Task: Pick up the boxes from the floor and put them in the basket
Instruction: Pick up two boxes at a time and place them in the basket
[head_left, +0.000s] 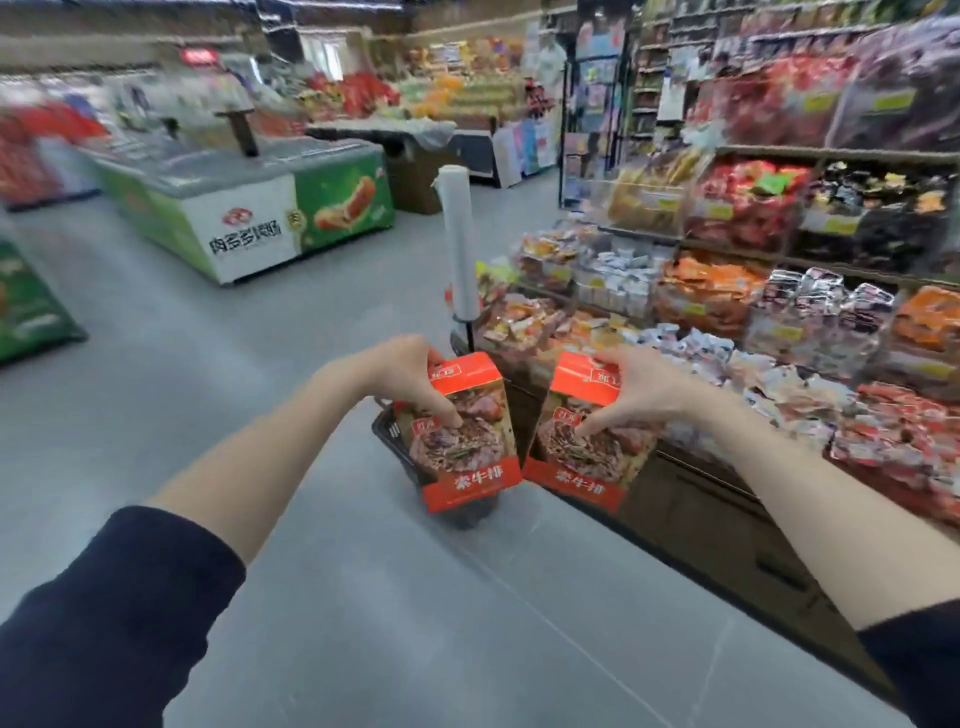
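I hold two red boxes printed with a meat dish, one in each hand, out in front of me at mid-height. My left hand (402, 376) grips the left box (465, 434) from its top, thumb on the front face. My right hand (641, 392) grips the right box (584, 441) the same way. The boxes hang side by side, almost touching at their lower corners. Behind and below the left box stands a dark basket (387, 428) on the floor, mostly hidden by the boxes.
Shelves of packaged snacks (779, 322) run along the right, with a dark base panel below. A white roll on a pole (460, 244) stands just behind the basket. Chest freezers (249, 208) sit at the left back. Grey floor (311, 571) spreads below my arms.
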